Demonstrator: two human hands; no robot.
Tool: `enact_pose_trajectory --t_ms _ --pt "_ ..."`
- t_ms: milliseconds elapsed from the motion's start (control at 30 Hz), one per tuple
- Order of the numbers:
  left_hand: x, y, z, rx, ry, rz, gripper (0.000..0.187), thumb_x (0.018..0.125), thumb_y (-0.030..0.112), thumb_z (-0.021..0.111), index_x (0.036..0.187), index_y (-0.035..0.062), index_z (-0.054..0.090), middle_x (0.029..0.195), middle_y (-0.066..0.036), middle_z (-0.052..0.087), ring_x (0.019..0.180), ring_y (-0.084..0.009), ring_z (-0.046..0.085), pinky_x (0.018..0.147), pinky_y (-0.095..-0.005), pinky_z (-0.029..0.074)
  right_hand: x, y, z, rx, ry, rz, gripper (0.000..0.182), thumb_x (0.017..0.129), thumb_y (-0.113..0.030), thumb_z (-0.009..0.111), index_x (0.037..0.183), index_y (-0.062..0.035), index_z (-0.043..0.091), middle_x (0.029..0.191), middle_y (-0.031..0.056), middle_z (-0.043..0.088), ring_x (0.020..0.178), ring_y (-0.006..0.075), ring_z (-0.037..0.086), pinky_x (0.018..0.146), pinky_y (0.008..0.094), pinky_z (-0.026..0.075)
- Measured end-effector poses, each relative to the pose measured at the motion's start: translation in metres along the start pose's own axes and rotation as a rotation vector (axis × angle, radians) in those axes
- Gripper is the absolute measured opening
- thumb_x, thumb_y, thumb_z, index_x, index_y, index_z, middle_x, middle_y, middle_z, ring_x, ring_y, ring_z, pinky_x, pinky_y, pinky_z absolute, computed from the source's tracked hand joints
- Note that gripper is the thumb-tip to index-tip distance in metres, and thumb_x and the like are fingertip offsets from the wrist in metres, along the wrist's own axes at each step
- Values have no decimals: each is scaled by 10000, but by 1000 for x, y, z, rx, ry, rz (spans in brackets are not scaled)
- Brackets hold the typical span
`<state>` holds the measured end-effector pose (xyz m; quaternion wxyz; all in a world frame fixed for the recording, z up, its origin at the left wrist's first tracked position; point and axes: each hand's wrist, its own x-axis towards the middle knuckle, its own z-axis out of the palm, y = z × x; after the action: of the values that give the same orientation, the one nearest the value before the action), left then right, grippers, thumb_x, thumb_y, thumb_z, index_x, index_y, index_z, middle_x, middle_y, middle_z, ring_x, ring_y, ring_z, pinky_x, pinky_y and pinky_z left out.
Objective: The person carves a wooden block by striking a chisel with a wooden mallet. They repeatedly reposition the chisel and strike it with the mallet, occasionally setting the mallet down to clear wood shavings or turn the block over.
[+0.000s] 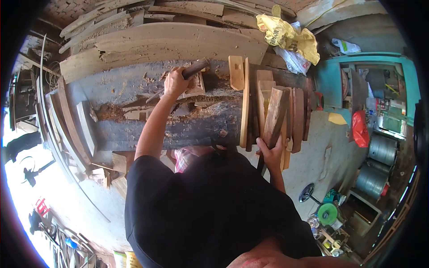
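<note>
My left hand [175, 82] is closed round a short, dark length of wood [196, 67], raised over the long, dark workbench [196, 125]. Under it lie wood offcuts and shavings [111, 110]. On the right, my right hand [271, 154] grips the near end of a rough brown wooden piece [275, 114], with the thumb on top and the fingers partly hidden. That piece rests across a row of narrow boards [298, 118]. Left of the row, a pale thin strip [245, 107] and a short board with a shaped end [236, 73] lie on the bench.
Long planks [170, 42] are stacked along the bench's far side. A yellow sack [288, 38] hangs at the back right, near a turquoise frame [333, 80]. Curved wooden strips [67, 129] stand at the left. Metal drums [373, 178] and a green fan [327, 214] are at the right.
</note>
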<state>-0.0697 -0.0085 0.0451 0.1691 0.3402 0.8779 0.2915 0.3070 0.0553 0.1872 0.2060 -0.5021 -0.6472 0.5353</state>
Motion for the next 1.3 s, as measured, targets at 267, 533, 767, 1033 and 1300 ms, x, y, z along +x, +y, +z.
enact_pose_trajectory --t_ms 267,533,767,1033,1300 --pt "-37 -11 39 -92 203 -240 382 804 326 732 944 -6 606 787 -232 647 782 -433 649 733 -514 511 -7 7 0 46 21 39 483 824 -194 781 1149 2 482 807 57 599 584 108 577 500 259 486" --pt "-30 3 76 -395 407 -250 436 796 364 758 930 -9 576 855 -228 606 817 -428 608 747 -503 473 -12 11 2 79 14 -7 579 828 -127 753 1286 5 424 849 65 581 579 116 564 497 255 497" --pt "-50 11 53 -355 476 -188 438 786 390 771 926 18 587 930 -185 626 822 -356 636 755 -469 505 -36 27 -10 52 57 -41 536 833 -129 748 1250 -7 435 809 55 574 589 111 569 511 257 500" --pt "-107 108 28 -371 112 713 338 625 25 734 932 99 613 908 -79 609 881 -305 592 839 -420 476 -54 42 -33 -6 110 -37 432 802 -156 775 1106 20 524 879 96 634 781 150 601 737 318 497" --pt "-87 116 45 -225 -14 873 352 632 48 793 936 115 629 978 -102 518 906 -329 525 847 -437 446 -82 76 -60 -26 58 -135 441 822 -132 744 1162 -14 488 832 41 580 632 101 578 544 250 512"
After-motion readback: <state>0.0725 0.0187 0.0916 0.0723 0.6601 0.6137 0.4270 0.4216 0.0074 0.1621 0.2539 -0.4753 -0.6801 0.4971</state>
